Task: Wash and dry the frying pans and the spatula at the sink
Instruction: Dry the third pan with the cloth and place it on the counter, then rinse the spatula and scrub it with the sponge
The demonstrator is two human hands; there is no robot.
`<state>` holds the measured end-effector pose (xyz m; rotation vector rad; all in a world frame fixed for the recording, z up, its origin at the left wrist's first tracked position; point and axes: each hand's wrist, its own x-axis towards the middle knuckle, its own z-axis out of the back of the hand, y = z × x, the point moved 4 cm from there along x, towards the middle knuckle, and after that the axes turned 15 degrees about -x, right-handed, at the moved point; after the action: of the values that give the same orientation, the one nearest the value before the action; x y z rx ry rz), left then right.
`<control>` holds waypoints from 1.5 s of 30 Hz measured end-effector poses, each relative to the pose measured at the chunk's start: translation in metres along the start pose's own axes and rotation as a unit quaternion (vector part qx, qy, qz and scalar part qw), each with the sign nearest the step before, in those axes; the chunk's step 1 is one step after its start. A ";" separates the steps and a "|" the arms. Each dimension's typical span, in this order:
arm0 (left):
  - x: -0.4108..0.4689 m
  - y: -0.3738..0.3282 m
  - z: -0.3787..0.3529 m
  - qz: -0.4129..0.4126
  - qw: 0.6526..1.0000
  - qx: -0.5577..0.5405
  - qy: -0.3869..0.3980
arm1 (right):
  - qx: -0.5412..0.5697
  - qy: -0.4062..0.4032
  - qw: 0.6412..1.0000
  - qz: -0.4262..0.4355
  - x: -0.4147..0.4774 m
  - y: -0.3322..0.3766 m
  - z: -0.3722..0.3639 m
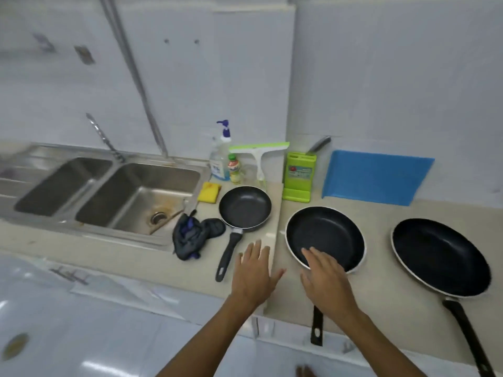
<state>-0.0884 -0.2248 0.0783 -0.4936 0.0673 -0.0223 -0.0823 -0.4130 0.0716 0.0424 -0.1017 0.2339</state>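
Loosely outspread: left hand (254,276), right hand (326,282).

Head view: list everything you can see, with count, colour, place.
small pan: 1, black, right of the sink
middle pan: 1, black, counter centre
large pan: 1, black, far right
sink: 1, steel, two basins, left
tap: 1, metal, behind the sink
sponge: 1, yellow, beside the sink
cloth: 1, dark, at the sink's corner
pump bottle: 1, clear, blue pump, behind the sponge
small bottle: 1, green cap, beside it
squeegee: 1, green and white, behind the small pan
knife block: 1, green, holds one knife
mat: 1, blue, right of the knife block
left hand: 1, open, beside the small pan's handle
right hand: 1, fingers spread over middle pan's near rim
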 end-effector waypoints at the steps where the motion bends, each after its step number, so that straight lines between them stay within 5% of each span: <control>1: -0.003 0.021 0.013 0.014 1.000 0.007 -0.004 | -0.006 0.005 1.000 0.018 0.008 0.024 0.002; 15: 0.022 0.273 0.136 0.176 0.982 0.016 -0.070 | 0.041 0.070 0.983 0.165 0.170 0.277 -0.036; 32: 0.181 0.430 0.193 0.165 0.981 0.053 0.087 | 0.060 0.205 0.973 0.082 0.302 0.392 -0.092; 45: 0.222 0.553 0.219 0.050 0.983 0.010 0.177 | 0.038 0.192 0.974 -0.113 0.320 0.479 -0.098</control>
<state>0.1516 0.3573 -0.0050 -0.4621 0.4407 -0.0114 0.1249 0.1310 0.0224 0.0834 0.2976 0.0156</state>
